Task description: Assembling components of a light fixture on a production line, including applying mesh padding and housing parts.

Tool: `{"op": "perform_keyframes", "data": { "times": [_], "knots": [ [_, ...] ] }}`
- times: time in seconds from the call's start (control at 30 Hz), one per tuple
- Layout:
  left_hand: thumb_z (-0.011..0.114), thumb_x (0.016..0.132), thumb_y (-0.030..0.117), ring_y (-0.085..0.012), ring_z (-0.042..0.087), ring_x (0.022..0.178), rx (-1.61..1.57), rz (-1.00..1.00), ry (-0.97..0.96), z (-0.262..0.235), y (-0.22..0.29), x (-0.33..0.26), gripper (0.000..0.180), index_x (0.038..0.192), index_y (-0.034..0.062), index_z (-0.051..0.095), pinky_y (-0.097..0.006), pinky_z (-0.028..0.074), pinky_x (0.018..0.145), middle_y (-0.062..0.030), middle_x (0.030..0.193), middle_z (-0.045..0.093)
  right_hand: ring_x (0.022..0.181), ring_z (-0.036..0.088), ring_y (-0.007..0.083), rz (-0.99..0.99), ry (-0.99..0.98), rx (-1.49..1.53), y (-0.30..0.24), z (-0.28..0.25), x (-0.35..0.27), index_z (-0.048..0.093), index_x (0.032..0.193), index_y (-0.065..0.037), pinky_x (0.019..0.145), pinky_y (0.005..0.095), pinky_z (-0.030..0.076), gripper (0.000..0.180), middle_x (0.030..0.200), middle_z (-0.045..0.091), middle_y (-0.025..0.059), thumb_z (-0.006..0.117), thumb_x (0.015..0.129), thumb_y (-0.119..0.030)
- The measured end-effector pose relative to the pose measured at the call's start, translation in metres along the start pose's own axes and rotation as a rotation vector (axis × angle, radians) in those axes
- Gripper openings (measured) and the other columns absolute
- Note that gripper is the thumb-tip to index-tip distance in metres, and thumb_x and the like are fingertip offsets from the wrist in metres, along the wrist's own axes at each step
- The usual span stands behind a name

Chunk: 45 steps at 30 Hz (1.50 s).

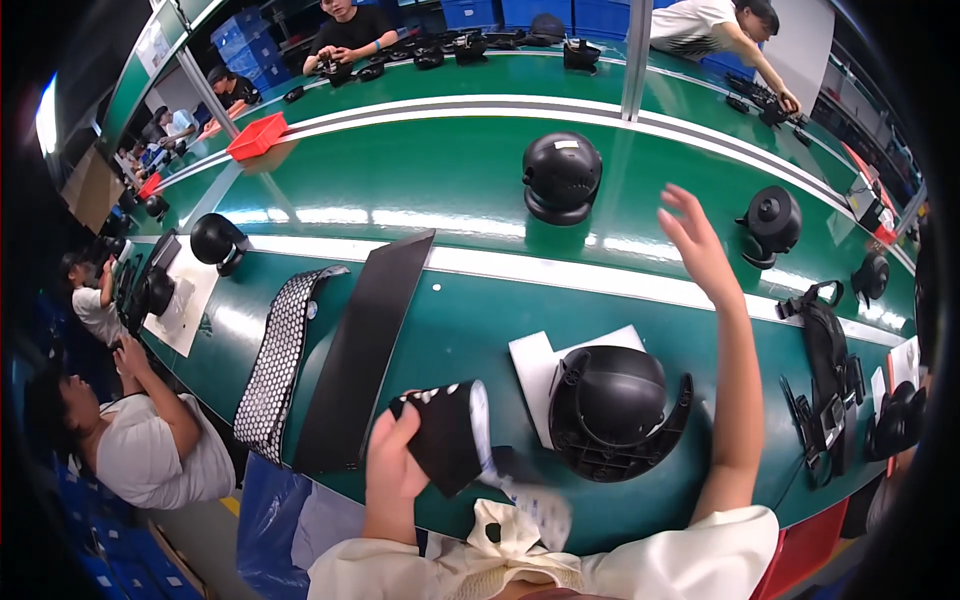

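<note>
My left hand (396,456) is closed round the edge of a curled black sheet (443,438) with pale spots along its top and a whitish inner side. Blurred whitish strips (540,508) hang below it, close to my shirt. Stretched forward to the right, my right hand (697,245) has its fingers spread and holds nothing. Between my arms, a black dome-shaped housing (612,390) with a curved base lies on white foam (532,365). Farther off, another black domed unit (562,175) stands upright on the green line, left of my right hand.
A long black panel (365,350) and a perforated strip (278,365) lie on the left. More black units (772,222) stand along the line. A strapped black harness (825,370) is on the right. A metal post (636,60) rises ahead. Co-workers sit around.
</note>
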<state>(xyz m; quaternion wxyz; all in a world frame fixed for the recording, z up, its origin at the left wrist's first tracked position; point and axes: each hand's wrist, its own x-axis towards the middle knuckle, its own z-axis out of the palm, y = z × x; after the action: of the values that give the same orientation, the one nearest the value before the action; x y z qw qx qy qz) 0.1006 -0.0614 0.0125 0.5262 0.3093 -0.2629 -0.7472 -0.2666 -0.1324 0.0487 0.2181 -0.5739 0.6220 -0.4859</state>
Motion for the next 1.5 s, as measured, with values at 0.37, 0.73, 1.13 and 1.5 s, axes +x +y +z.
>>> {"op": "perform_keyframes", "data": {
  "times": [0.37, 0.73, 1.13, 1.5],
  "knots": [
    [0.044, 0.089, 0.016, -0.0243, 0.054, 0.098, -0.047, 0.104, -0.015, -0.014, -0.01, 0.006, 0.025, 0.106, -0.0028, 0.044, -0.038, 0.043, 0.086, -0.0147, 0.106, 0.054, 0.121, 0.029, 0.0314, -0.451, 0.291, -0.803, 0.039, 0.099, 0.081, 0.028, 0.13, -0.017, 0.09, 0.0488, 0.032, 0.091, 0.131, 0.029, 0.0122, 0.076, 0.055, -0.036],
    [0.043, 0.089, 0.02, -0.0263, 0.055, 0.097, -0.065, 0.112, -0.095, -0.015, -0.013, 0.005, 0.029, 0.107, -0.0028, 0.046, -0.04, 0.043, 0.085, -0.0154, 0.105, 0.055, 0.119, 0.026, 0.0436, -0.482, 0.65, -0.478, 0.088, 0.108, 0.091, 0.027, 0.129, -0.023, 0.09, 0.051, 0.032, 0.094, 0.131, 0.021, 0.0211, 0.079, 0.051, -0.032],
    [0.044, 0.088, 0.018, -0.0256, 0.055, 0.095, -0.112, 0.086, -0.1, -0.019, -0.014, 0.004, 0.025, 0.105, 0.0004, 0.046, -0.04, 0.044, 0.083, -0.0136, 0.102, 0.056, 0.113, 0.035, 0.036, -0.337, 0.627, -0.233, 0.106, 0.083, 0.087, 0.013, 0.134, -0.014, 0.092, 0.0418, 0.036, 0.113, 0.123, 0.028, 0.0185, 0.083, 0.047, -0.031],
    [0.042, 0.089, 0.015, -0.0266, 0.056, 0.095, -0.139, 0.051, -0.077, -0.021, -0.015, 0.005, 0.023, 0.105, 0.0003, 0.045, -0.041, 0.045, 0.082, -0.0148, 0.101, 0.056, 0.108, 0.037, 0.0328, -0.323, 0.71, -0.285, 0.11, 0.07, 0.083, 0.022, 0.131, -0.016, 0.092, 0.041, 0.035, 0.107, 0.118, 0.03, 0.0149, 0.083, 0.045, -0.029]
  ]
}}
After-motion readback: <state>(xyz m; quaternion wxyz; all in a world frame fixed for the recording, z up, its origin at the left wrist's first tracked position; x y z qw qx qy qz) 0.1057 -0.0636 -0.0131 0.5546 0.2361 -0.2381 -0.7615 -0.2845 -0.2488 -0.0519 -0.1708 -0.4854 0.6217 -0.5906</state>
